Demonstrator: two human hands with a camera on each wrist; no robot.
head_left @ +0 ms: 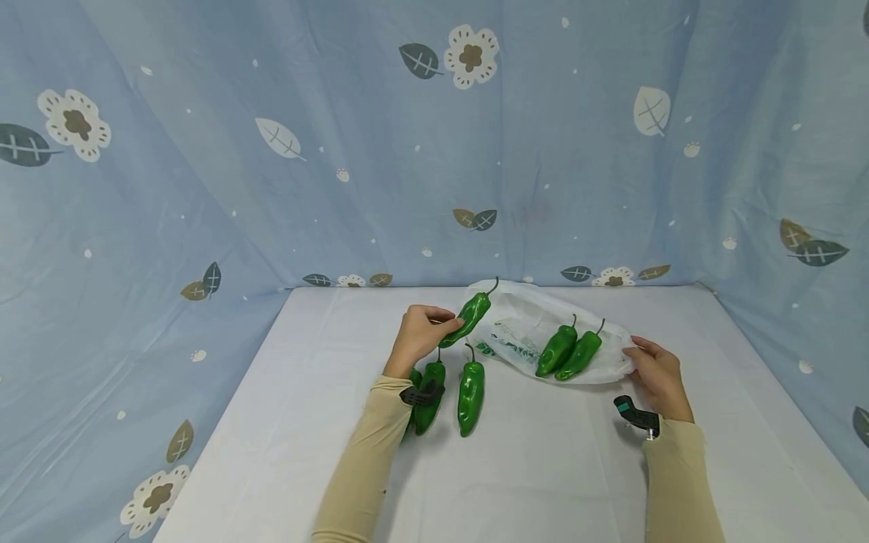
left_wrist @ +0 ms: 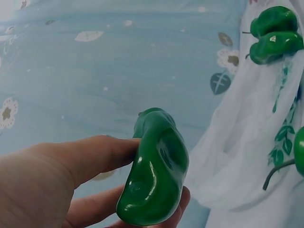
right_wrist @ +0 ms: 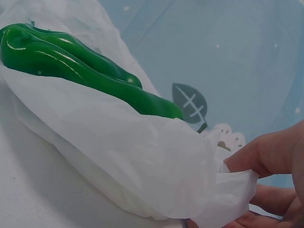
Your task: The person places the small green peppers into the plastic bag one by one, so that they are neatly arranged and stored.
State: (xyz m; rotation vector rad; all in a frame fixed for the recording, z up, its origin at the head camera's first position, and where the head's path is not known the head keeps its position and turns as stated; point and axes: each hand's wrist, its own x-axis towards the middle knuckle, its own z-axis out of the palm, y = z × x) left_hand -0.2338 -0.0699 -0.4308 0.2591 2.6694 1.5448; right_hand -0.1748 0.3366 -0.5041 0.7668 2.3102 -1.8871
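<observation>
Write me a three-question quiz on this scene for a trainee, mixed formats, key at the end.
1. Multiple choice. The left hand holds: A, a green pepper; B, a knife; C, nothing.
2. True or false: the right hand holds nothing.
3. Fill in the colour: the print on the white bag is ____.

Key: 1, A. 2, false; it pinches the end of the bag. 3, green.

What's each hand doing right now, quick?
Left hand: closed, holding one green pepper.
Right hand: closed, pinching the edge of the white plastic bag.
</observation>
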